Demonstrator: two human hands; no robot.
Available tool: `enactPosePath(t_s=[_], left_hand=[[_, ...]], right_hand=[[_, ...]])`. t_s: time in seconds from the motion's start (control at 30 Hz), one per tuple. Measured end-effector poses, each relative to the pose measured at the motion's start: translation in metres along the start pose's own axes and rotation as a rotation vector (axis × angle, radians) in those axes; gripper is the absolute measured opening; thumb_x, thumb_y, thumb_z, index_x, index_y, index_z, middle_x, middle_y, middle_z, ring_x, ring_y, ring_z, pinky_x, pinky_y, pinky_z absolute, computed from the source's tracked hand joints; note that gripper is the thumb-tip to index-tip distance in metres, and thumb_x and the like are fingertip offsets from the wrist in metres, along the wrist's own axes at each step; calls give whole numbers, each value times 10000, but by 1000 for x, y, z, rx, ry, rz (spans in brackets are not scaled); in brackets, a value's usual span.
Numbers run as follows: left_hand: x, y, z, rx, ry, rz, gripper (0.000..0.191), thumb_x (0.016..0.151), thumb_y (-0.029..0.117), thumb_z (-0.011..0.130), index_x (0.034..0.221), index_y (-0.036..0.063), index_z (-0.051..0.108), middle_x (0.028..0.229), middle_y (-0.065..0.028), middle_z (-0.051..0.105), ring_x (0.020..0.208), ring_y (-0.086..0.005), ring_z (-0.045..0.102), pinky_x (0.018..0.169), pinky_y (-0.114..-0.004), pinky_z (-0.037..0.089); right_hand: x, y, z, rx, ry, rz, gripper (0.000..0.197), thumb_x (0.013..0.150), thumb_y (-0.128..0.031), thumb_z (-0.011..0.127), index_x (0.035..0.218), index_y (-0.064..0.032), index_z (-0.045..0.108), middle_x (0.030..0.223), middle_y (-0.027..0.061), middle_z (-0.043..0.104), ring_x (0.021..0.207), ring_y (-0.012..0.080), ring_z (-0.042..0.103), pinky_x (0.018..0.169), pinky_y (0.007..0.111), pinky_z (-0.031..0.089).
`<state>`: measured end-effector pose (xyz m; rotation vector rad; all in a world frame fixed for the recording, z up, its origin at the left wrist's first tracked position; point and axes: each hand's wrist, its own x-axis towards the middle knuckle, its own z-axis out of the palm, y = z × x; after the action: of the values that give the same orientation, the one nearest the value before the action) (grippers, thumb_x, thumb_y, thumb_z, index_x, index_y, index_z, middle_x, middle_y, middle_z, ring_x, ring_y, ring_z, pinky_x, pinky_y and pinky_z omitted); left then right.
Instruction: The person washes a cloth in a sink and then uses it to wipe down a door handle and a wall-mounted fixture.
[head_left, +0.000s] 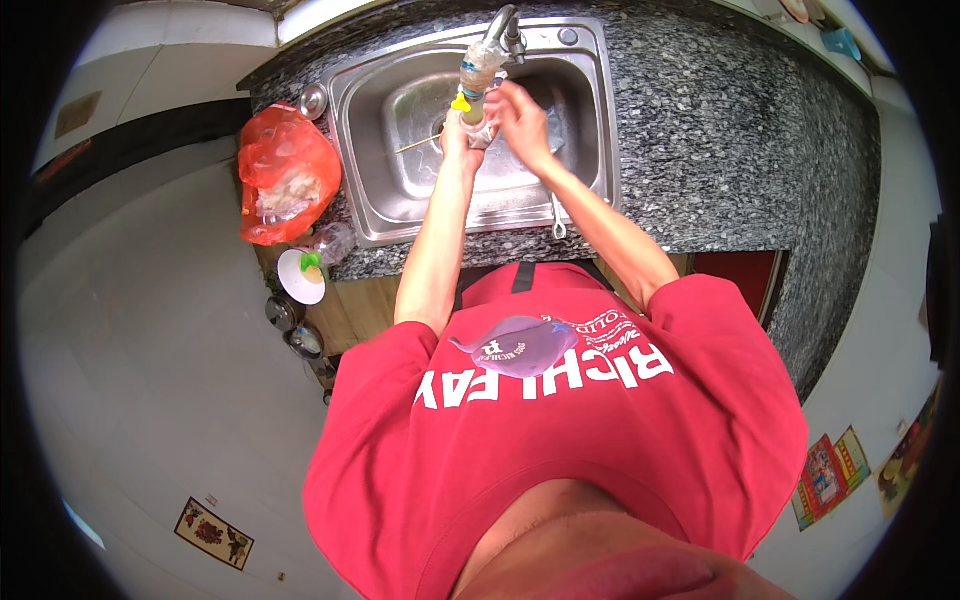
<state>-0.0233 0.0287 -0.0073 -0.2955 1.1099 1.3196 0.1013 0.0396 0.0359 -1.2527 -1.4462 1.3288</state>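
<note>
At the far side of a stainless steel sink (360, 150), a curved metal faucet (500, 26) has its spout wrapped in clear plastic (480, 64) with blue bands. A clear tube-like piece (472, 111) hangs below the wrapping, with a yellow wing-shaped part (460, 103) on its side. My left hand (459, 141) grips the lower end of this piece, where a whitish, crumpled-looking part (480, 135) shows. Close on its right is my right hand (523, 124), blurred, its fingers apart and slightly curled. Whether those fingertips touch the piece is hard to see.
A thin stick (418, 144) lies in the basin. On the granite counter (697, 135), a red plastic bag (289, 172) sits left of the sink near a metal strainer (313, 100), a clear plastic bottle (335, 244) and a white bowl (298, 281). A metal wrench-like tool (558, 217) rests over the front rim.
</note>
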Motion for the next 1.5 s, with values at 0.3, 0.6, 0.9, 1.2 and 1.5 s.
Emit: enactPosePath(t_s=[0.3, 0.6, 0.9, 1.2, 1.5], left_hand=[[-22, -13, -16, -3, 160, 66, 173, 925, 134, 501, 1031, -3, 516, 751, -123, 555, 558, -194, 544, 426, -281, 461], [-23, -1, -33, 198, 273, 4, 262, 909, 251, 533, 745, 68, 445, 546, -19, 421, 362, -97, 351, 311, -237, 254], [-51, -2, -40, 811, -84, 154, 330, 947, 375, 468, 813, 80, 526, 630, -48, 538, 465, -154, 538, 386, -288, 444], [-85, -28, -98, 906, -643, 292, 461, 835, 90, 655, 1238, -51, 482, 1038, -75, 617, 898, -100, 572, 732, -207, 443], [-210, -2, -138, 1107, -389, 407, 375, 806, 334, 718, 826, -17, 589, 722, -69, 619, 595, -93, 546, 515, -271, 462]], right_hand=[[75, 9, -41, 597, 13, 509, 259, 847, 36, 334, 979, -40, 545, 822, 68, 585, 684, 151, 602, 611, 289, 521], [-9, 14, -21, 536, 195, 463, 252, 922, -32, 362, 1061, -5, 570, 875, 127, 655, 717, 191, 648, 624, 299, 534], [-126, 27, 27, 190, 63, 469, 214, 931, -120, 487, 1092, -20, 585, 913, 83, 665, 784, 141, 641, 646, 258, 510], [-187, 16, 51, 279, 418, 313, 182, 884, -148, 641, 926, -25, 513, 848, 29, 605, 768, 65, 544, 643, 221, 438], [-253, -10, 62, 199, 367, 221, 139, 881, -79, 605, 964, -42, 500, 920, 22, 556, 848, 71, 506, 712, 238, 428]])
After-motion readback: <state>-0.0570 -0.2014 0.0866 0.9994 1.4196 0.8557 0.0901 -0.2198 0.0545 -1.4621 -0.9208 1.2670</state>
